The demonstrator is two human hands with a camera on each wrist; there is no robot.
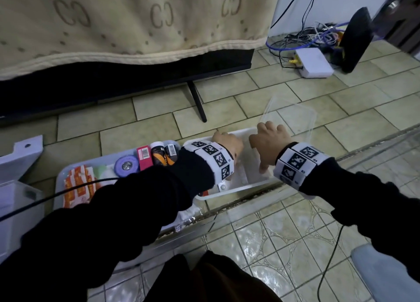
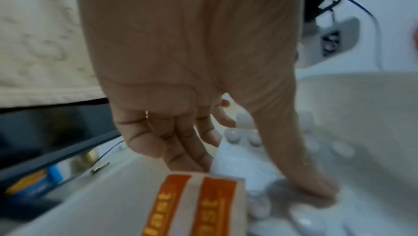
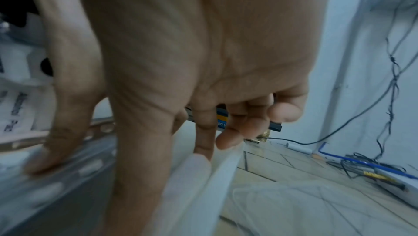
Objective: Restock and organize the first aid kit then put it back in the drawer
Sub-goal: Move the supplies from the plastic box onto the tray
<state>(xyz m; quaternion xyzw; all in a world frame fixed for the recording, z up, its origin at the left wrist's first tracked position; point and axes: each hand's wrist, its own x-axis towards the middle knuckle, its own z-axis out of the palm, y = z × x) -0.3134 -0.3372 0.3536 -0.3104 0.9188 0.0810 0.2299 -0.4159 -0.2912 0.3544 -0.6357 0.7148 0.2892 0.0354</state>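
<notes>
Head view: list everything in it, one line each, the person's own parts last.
clear box: one, translucent, floor centre, both hands in it
clear lid: one, behind the box
tray: one, pale, left of the box
orange sachets: several, tray's left
purple tape roll: one, mid tray
pink carton: one, beside the roll
bottles: two, dark, tray's back
white router: one, far right, amid cables
left hand: fingers inside the box
right hand: fingers at the box's right wall
</notes>
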